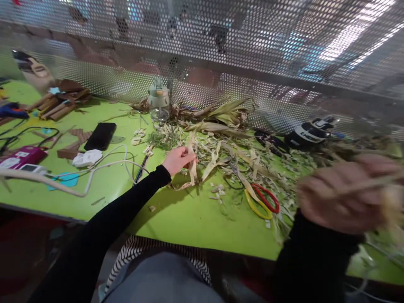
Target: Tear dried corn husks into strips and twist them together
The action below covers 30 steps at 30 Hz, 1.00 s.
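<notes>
Covering most of the view, the green table [189,219] carried a wide litter of dried husk strips [221,147] spread across its middle, with whole husks [227,110] heaped at its far edge against the perforated metal screen [252,50]. Judging by that litter, much tearing had been done, while the uncut heap suggested plenty was left. Left of the litter on the table lay a black phone [100,135], a white charger [86,158] with its cable, and a pink case [22,155]. A clear bottle [158,103] stood at the table's far edge. Red and yellow rings [261,201] lay on the table just right of the left hand [178,160], whose fingers were pinched on a husk strip [192,162]. The right hand [344,193], blurred, was closed around thin fibres [372,183] near the table's right end.
</notes>
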Each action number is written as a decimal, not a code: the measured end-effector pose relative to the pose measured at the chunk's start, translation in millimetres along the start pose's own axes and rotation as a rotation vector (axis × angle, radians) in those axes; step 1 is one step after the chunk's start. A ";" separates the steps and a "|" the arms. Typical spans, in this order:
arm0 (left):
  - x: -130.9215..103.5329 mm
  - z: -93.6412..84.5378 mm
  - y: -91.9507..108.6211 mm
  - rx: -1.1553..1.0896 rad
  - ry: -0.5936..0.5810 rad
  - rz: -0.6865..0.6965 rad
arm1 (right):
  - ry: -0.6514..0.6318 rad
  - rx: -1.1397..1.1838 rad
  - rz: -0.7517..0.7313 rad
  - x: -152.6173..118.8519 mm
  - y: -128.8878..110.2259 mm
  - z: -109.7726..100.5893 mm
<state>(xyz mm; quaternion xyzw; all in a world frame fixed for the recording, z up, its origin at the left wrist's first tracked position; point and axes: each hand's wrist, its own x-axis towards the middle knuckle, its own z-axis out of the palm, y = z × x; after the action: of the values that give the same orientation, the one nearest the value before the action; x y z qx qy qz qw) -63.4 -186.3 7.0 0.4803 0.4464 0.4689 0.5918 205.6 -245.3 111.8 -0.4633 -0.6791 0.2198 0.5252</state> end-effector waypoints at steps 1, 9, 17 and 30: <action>-1.3 0.4 2.0 -0.022 0.004 -0.011 | -0.015 0.151 0.063 1.1 2.6 8.4; -2.6 -9.1 12.2 -0.069 0.116 0.032 | -0.359 -0.169 0.245 11.9 27.9 46.4; -7.5 0.5 11.9 -0.069 -0.009 -0.018 | -0.326 -0.389 0.015 13.6 15.5 59.0; -15.1 13.2 -0.4 -0.225 -0.283 -0.099 | -0.222 0.317 0.421 34.2 20.2 81.0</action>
<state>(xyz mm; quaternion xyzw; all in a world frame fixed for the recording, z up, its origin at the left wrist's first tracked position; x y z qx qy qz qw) -52.9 -203.2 9.6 0.4496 0.3267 0.4138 0.7210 138.7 -191.1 84.9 -0.4793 -0.5785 0.4768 0.4563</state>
